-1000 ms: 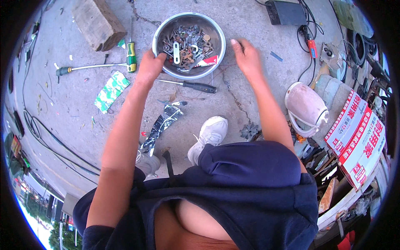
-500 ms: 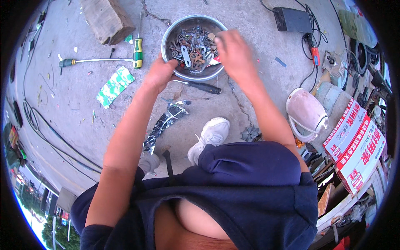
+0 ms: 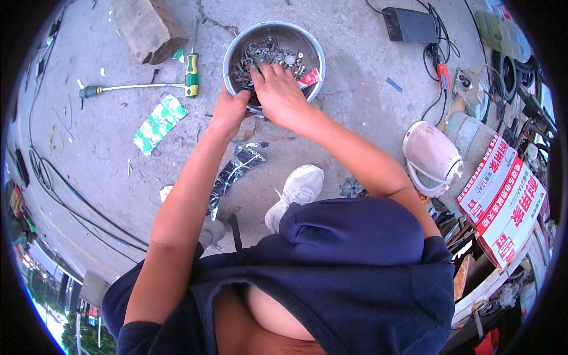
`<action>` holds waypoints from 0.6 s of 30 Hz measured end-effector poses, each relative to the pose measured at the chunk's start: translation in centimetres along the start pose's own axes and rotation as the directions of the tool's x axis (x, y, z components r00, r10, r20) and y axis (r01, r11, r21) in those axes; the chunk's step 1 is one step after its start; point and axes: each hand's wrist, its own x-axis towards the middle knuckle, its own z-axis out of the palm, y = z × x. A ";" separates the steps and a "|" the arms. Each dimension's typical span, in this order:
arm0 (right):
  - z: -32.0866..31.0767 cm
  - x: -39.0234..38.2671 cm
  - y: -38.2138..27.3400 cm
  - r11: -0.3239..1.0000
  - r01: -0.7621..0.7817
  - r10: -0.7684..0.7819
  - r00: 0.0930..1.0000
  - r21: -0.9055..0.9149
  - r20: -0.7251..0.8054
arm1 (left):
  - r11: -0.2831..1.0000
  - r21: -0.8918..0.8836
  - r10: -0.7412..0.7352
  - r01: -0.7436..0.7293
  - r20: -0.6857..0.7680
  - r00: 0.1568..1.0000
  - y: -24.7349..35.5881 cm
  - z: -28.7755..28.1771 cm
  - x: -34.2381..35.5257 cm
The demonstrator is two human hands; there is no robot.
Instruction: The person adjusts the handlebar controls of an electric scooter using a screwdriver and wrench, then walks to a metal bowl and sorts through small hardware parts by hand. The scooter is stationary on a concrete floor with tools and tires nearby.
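Note:
A steel bowl (image 3: 313,50) of small, mixed metal hardware (image 3: 269,50) and a red-and-white piece (image 3: 310,77) rests near the top middle. My left hand (image 3: 231,109) grips the bowl's lower-left rim, thumb on top. My right hand (image 3: 279,92) reaches inside, fingers slightly bent and apart over the hardware; its thumb and what lies under the fingertips are hidden. Left of the bowl lie an upright green-and-yellow screwdriver (image 3: 191,83) and a long-shafted tool (image 3: 142,86) lying crosswise.
A wooden block (image 3: 148,29), foil scraps (image 3: 234,174), a patterned scrap (image 3: 160,124) and black cables (image 3: 50,174) lie on the concrete. At right are a dark box (image 3: 408,23), an orange-handled corded tool (image 3: 442,74), a pale container (image 3: 432,157) and printed cardboard (image 3: 497,201).
My right hand has moved leftward from beside the bowl into it, onto the hardware, now covering part of it. My left hand still holds the rim.

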 end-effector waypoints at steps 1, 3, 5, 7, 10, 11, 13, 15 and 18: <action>-0.1 -0.3 -0.2 1.000 0.012 -0.012 1.000 -0.007 -0.005 | 1.000 -0.007 -0.006 0.007 0.018 1.000 -0.1 -0.1 0.0; 0.0 -0.9 -0.4 0.997 0.072 -0.072 0.995 -0.004 -0.062 | 1.000 -0.003 0.013 -0.013 -0.004 1.000 -0.1 -0.2 0.0; 0.0 -1.6 -1.1 0.996 0.093 -0.093 0.996 -0.008 -0.007 | 1.000 0.007 -0.007 0.007 -0.052 0.999 0.1 0.1 -0.3; -0.3 -2.3 -1.6 0.996 0.080 -0.080 0.997 0.027 0.019 | 0.999 0.048 -0.003 0.005 -0.036 0.999 -0.5 -0.4 0.0; -1.8 -2.1 -1.3 0.986 0.029 -0.039 0.997 0.161 0.061 | 0.996 0.073 0.046 -0.044 -0.024 0.999 -1.2 -0.8 0.3; -2.9 -1.6 -1.0 0.982 -0.009 -0.008 0.996 0.190 0.087 | 0.995 0.082 0.051 -0.049 -0.029 0.998 -1.6 -1.0 0.4; -2.2 -1.3 -0.1 0.993 -0.069 0.077 0.993 0.092 -0.089 | 0.991 0.107 0.081 -0.078 -0.028 0.996 -2.0 -1.0 0.4; -0.9 -1.0 1.3 0.987 -0.161 0.157 0.982 -0.031 -0.101 | 0.982 0.141 0.132 -0.128 -0.019 0.991 -2.0 -0.9 0.4; -0.6 -1.0 1.2 0.981 -0.173 0.171 0.985 -0.084 -0.028 | 0.993 0.106 0.066 -0.060 -0.054 0.996 -1.7 -0.4 0.2</action>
